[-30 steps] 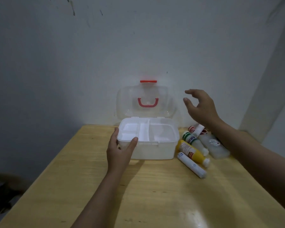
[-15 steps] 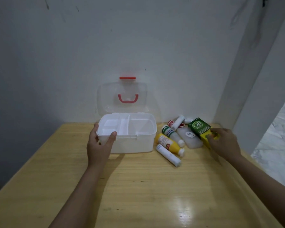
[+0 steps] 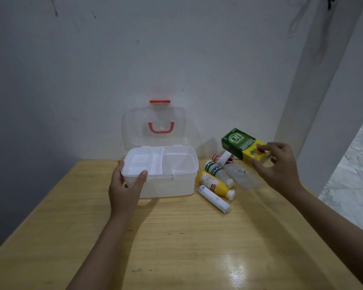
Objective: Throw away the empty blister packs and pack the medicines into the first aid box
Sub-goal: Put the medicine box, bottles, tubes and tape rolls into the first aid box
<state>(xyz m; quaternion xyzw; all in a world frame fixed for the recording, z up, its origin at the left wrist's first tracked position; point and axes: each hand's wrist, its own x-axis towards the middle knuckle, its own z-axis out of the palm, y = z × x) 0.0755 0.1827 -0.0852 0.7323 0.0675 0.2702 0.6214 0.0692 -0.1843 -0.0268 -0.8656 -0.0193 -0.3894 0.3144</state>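
A white first aid box (image 3: 172, 185) stands open on the wooden table (image 3: 176, 243), its clear lid with a red handle leaning back at the wall. An empty white divider tray shows inside. My left hand (image 3: 125, 185) grips the box's front left corner. My right hand (image 3: 279, 166) holds a green and yellow medicine carton (image 3: 240, 145) in the air, right of the box. On the table under it lie a yellow bottle (image 3: 215, 185), a white tube (image 3: 214, 198), a green-labelled bottle (image 3: 217, 171), a clear bottle (image 3: 242, 175) and a small red-and-white tube (image 3: 222, 159).
The table stands against a white wall. A white pillar (image 3: 327, 80) rises at the right, close to the table's far right corner. Beyond the table's right edge I see grey floor (image 3: 352, 174).
My right hand has lifted the green and yellow carton off the table and brought it up and left, above the bottles. My left hand stays on the box corner.
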